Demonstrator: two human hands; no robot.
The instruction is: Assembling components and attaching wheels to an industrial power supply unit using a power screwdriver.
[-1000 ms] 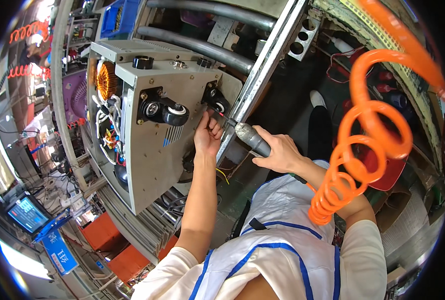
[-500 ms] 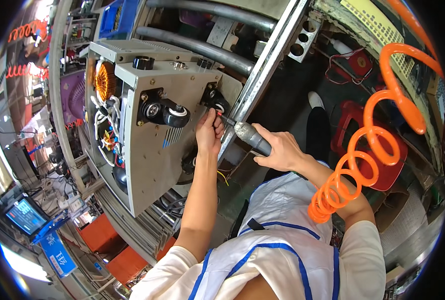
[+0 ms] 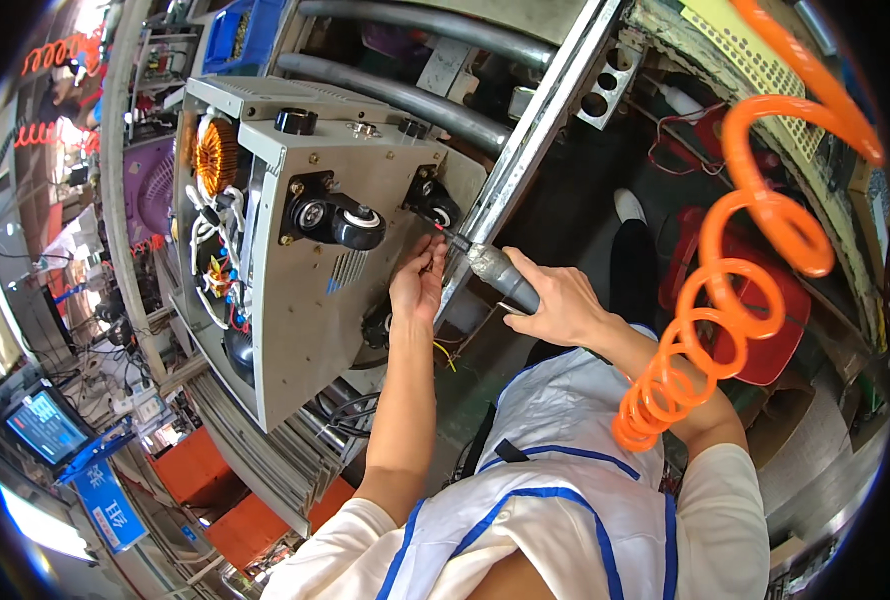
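My right hand [image 3: 562, 302] is wrapped round a grey power screwdriver [image 3: 503, 277]. Its thin bit, with a red piece near the tip, points up-left at the far caster [image 3: 431, 197] on a grey metal cabinet [image 3: 315, 300]. Whether the tip touches a screw is too small to tell. Just below the bit, my left hand [image 3: 418, 285] is turned palm up, its fingers loosely bent and apart; I see nothing in them. Another black caster [image 3: 337, 216] is bolted to the same panel, left of my left hand. An orange coiled hose [image 3: 730, 310] hangs over my right forearm.
The cabinet's open left side shows a copper-wound coil [image 3: 215, 157] and white wires. A metal rail [image 3: 535, 130] runs beside the cabinet, with steel rollers [image 3: 395, 95] behind. A red stool [image 3: 755, 330] stands at right. A blue bin [image 3: 242, 38] sits at the far left.
My left fingers have loosened from a pinch by the bit and dropped slightly away. The screwdriver has barely moved. The orange hose has swung left.
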